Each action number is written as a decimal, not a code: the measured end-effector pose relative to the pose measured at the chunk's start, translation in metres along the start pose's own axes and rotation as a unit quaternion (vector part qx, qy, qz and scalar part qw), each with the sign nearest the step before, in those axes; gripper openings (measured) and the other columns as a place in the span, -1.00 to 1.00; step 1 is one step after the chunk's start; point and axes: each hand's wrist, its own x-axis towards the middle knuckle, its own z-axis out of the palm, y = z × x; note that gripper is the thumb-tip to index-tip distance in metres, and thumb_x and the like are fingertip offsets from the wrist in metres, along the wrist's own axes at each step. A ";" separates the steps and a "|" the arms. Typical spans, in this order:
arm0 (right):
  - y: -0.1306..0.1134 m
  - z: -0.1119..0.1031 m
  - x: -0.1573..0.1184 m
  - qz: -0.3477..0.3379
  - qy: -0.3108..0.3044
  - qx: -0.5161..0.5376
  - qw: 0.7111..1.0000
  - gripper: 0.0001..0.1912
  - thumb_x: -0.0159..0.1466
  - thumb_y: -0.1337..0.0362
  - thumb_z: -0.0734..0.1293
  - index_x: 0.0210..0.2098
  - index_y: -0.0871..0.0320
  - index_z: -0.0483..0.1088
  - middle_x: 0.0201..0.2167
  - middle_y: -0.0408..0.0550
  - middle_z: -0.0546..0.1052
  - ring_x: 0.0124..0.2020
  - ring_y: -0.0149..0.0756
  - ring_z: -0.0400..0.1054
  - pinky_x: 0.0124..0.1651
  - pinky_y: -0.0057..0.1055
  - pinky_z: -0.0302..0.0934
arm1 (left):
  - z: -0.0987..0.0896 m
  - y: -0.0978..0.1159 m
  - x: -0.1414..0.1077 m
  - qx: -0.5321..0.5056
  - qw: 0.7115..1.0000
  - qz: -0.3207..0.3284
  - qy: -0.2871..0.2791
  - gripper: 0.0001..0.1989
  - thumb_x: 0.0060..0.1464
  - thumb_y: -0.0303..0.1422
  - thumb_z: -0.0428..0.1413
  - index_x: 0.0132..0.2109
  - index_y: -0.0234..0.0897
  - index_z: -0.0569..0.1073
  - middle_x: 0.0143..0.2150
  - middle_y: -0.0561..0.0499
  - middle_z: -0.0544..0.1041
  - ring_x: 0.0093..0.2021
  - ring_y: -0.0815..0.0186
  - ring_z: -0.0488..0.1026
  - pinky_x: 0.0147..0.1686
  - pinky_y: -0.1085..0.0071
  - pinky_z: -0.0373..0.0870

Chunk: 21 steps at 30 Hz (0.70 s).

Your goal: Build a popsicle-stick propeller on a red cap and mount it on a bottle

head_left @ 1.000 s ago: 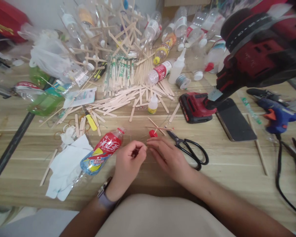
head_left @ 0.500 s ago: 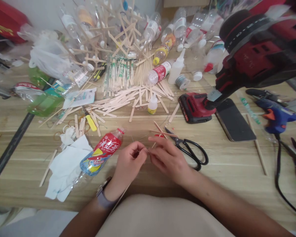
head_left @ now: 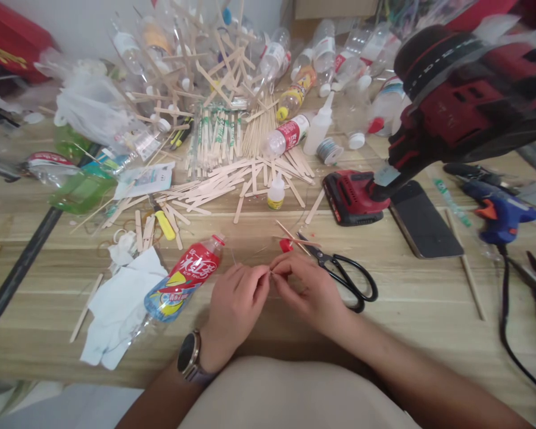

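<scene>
My left hand (head_left: 241,301) and my right hand (head_left: 310,292) meet fingertip to fingertip over the table's front part, both pinched on a thin wire (head_left: 234,257). Most of that wire is hidden by the fingers; a fine end sticks up behind the left hand. Just left of the left hand lies an iced tea bottle (head_left: 183,277) with a red and blue label. Beside my right hand rest black-handled scissors (head_left: 343,268), partly covered by it. Thin wooden sticks (head_left: 287,231) and a small red cap (head_left: 286,245) lie right behind the fingers.
Flat wooden sticks (head_left: 209,185) spread behind the hands, with a small glue bottle (head_left: 276,192) and a wire spool (head_left: 329,151). A red cordless drill (head_left: 464,101) stands at right, near a phone (head_left: 426,219) and a blue glue gun (head_left: 495,205). White paper (head_left: 125,298) lies left.
My left hand has rolled over, its back and the watch face now turned up. My right fingers have drawn in to the left fingertips and closed into a pinch.
</scene>
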 end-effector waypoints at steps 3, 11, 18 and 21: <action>0.001 0.000 0.000 0.008 -0.008 0.005 1.000 -0.82 0.24 0.52 0.24 -0.40 0.12 0.31 -0.41 -0.11 0.49 -0.39 -0.37 0.40 -0.32 -0.47 0.31 | 0.001 -0.001 0.000 0.013 1.000 0.014 0.006 -0.84 0.27 -0.47 -0.01 -0.22 -0.32 0.46 -0.46 0.02 0.55 -0.47 0.34 0.41 -0.43 0.42 0.32; 0.002 0.000 0.000 0.014 -0.018 0.023 0.999 -0.82 0.24 0.51 0.23 -0.40 0.12 0.31 -0.43 -0.11 0.48 -0.40 -0.38 0.37 -0.32 -0.46 0.30 | 0.002 -0.003 -0.001 0.003 0.999 0.032 -0.001 -0.79 0.29 -0.47 -0.04 -0.07 -0.33 0.47 -0.46 0.01 0.56 -0.47 0.33 0.44 -0.41 0.41 0.37; 0.001 0.000 0.001 0.035 -0.025 0.032 0.999 -0.83 0.25 0.49 0.25 -0.40 0.12 0.32 -0.41 -0.11 0.50 -0.40 -0.39 0.39 -0.33 -0.48 0.32 | 0.002 0.000 0.000 0.000 1.000 -0.004 -0.011 -0.81 0.25 -0.48 -0.04 -0.28 -0.30 0.45 -0.49 0.03 0.52 -0.49 0.33 0.41 -0.44 0.43 0.30; 0.002 0.000 0.000 0.014 -0.009 0.000 1.000 -0.85 0.26 0.47 0.27 -0.39 0.12 0.33 -0.38 -0.08 0.50 -0.35 -0.36 0.41 -0.30 -0.45 0.34 | 0.001 0.002 0.001 -0.038 0.998 -0.048 -0.029 -0.83 0.18 -0.50 -0.02 -0.33 -0.29 0.44 -0.50 0.04 0.49 -0.48 0.33 0.39 -0.44 0.43 0.27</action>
